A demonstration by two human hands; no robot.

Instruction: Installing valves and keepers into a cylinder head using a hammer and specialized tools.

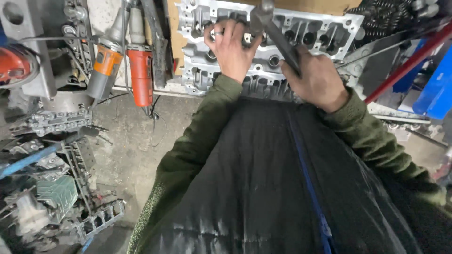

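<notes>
A grey aluminium cylinder head [301, 35] lies on the workbench in front of me, at the top middle. My left hand [230, 49] rests on its top, fingers curled around a small part there; a ring shows on one finger. My right hand [318, 80] grips the dark handle of a hammer [278, 35], whose metal head sits above the cylinder head near my left fingertips. Both sleeves are dark green, and my black vest fills the lower middle.
Two angle grinders lie on the bench to the left, one orange-bodied [106, 63] and one red-bodied [140, 75]. Engine parts and scrap metal [56, 197] are piled on the floor at the left. A red bar [405, 66] and blue objects [435, 87] stand at the right. Springs [383, 16] lie top right.
</notes>
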